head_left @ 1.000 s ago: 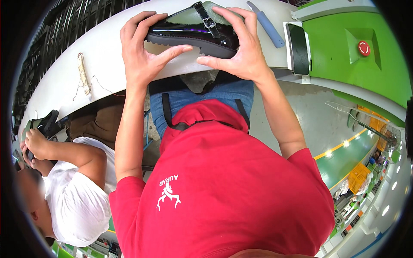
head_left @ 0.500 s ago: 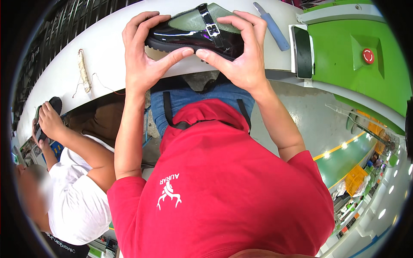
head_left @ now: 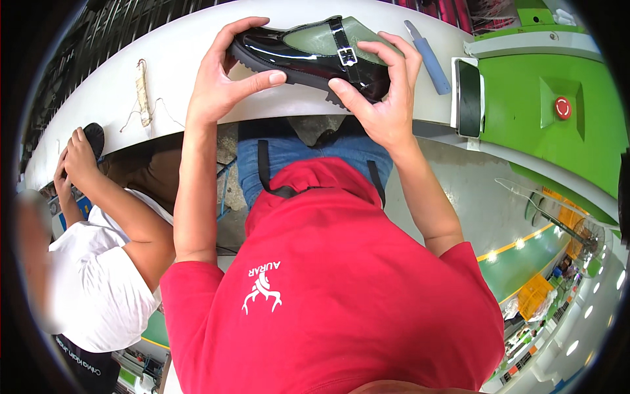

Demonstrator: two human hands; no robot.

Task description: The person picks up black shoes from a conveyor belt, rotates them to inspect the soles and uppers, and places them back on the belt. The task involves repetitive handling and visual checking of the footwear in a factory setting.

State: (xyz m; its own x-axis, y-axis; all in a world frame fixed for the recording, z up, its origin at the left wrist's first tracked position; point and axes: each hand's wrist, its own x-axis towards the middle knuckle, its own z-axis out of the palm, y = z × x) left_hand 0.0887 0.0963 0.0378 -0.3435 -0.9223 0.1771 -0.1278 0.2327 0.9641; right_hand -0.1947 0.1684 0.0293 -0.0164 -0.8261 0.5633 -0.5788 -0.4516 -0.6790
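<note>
A glossy black shoe (head_left: 295, 56) with a buckled strap and a green form inside is held above the white worktable (head_left: 164, 59), lying on its side. My left hand (head_left: 226, 75) grips its heel end, thumb pressed along the sole. My right hand (head_left: 377, 92) holds the toe end, with fingers over the strap and thumb under the sole.
A blue-handled tool (head_left: 428, 56) and a dark phone (head_left: 468, 97) lie on the table to the right, beside a green machine (head_left: 558, 125) with a red button (head_left: 563, 107). A bundle of string (head_left: 142, 92) lies at left. A co-worker in white (head_left: 98, 262) handles a dark item (head_left: 94, 136) at far left.
The shoe and both hands have shifted slightly up and left in view. The co-worker's hands have lifted the dark item higher toward the table.
</note>
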